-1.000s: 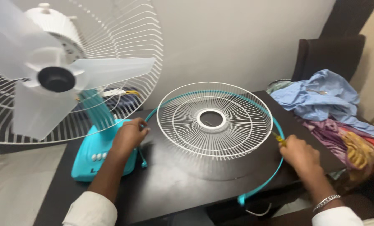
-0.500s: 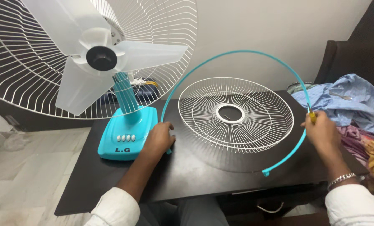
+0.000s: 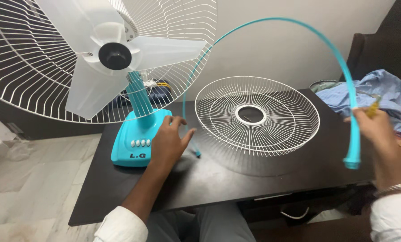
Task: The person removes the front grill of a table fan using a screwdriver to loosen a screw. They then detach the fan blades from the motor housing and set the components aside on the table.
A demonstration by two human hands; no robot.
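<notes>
Teal guard ring (image 3: 299, 27): a split plastic hoop, which we held raised in an arch above the white front grille (image 3: 257, 115) lying flat on the dark table (image 3: 209, 179); our right hand (image 3: 374, 127) was closed around it near one end, along with a yellow-handled tool (image 3: 371, 109). Our left hand (image 3: 168, 141) hovered with fingers spread loosely beside the ring's other end, just off the table. Also noted: teal table fan (image 3: 137, 139) with translucent blades, and heaped clothes (image 3: 379, 98) at right.
</notes>
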